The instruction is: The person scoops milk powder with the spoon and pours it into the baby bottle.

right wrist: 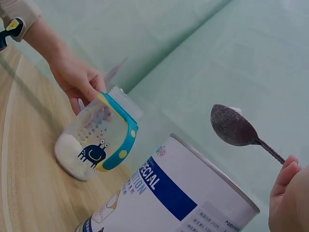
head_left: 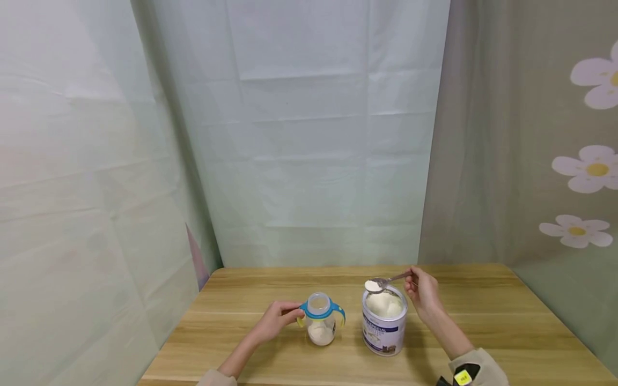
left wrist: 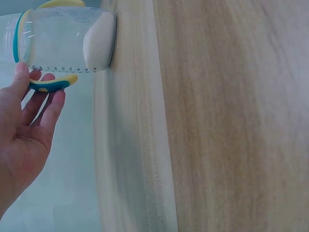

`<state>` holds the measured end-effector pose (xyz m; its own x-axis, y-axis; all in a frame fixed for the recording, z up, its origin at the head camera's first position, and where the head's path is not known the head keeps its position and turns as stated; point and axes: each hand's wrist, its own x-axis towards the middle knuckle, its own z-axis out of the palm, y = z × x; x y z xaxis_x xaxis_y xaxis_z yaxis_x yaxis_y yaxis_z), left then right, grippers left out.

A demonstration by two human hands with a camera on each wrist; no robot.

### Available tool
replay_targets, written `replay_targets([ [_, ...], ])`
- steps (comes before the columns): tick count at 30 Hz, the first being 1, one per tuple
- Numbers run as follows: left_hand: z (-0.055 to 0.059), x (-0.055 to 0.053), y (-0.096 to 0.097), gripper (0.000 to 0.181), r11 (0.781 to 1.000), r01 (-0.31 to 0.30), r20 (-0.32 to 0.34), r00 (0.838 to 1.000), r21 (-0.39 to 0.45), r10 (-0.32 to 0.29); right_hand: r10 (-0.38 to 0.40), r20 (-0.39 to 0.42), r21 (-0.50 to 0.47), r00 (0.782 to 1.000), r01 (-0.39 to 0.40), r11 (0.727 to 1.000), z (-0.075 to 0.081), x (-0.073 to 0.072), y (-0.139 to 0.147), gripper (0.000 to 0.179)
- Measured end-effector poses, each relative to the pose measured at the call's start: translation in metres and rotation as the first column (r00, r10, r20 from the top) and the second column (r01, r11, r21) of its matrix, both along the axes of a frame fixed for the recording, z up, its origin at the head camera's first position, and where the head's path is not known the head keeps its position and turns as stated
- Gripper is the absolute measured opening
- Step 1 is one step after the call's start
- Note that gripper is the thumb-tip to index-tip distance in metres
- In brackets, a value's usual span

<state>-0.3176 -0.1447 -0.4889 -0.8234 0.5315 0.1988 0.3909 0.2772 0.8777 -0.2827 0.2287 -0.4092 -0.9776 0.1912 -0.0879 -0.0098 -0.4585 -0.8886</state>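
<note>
A clear baby bottle (head_left: 321,329) with a blue collar and two side handles stands upright on the table, white powder in its bottom. My left hand (left wrist: 31,128) grips one of its handles (left wrist: 50,84) between thumb and fingers. To the bottle's right stands a white and purple milk powder can (head_left: 383,332), its top off and pale powder (head_left: 384,304) inside. My right hand (head_left: 422,292) pinches the handle of a metal spoon (right wrist: 234,126). The spoon's bowl carries a heap of white powder (head_left: 373,286) just above the can's rim.
The wooden table (head_left: 260,287) has its far edge near a pale curtain (head_left: 314,161). Another pale curtain (head_left: 87,214) hangs on the left, and a flowered one (head_left: 576,230) on the right. The bottle and can stand a short gap apart.
</note>
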Motion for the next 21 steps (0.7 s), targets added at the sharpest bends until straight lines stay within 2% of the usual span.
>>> replay_targets([
  [12, 0.0015, 0.0000, 0.0002, 0.032, 1.000, -0.014, -0.022, 1.000, -0.015, 0.014, 0.030, -0.021, 0.034, 0.999, -0.030, 0.999, 0.0034, 0.0001, -0.0051, 0.035],
  [21, 0.0005, -0.0003, -0.0010, 0.034, 0.999, 0.037, -0.056, 0.998, 0.025, -0.036, 0.056, -0.023, 0.061, 0.998, -0.054, 0.997, 0.0033, 0.0002, -0.0093, 0.034],
])
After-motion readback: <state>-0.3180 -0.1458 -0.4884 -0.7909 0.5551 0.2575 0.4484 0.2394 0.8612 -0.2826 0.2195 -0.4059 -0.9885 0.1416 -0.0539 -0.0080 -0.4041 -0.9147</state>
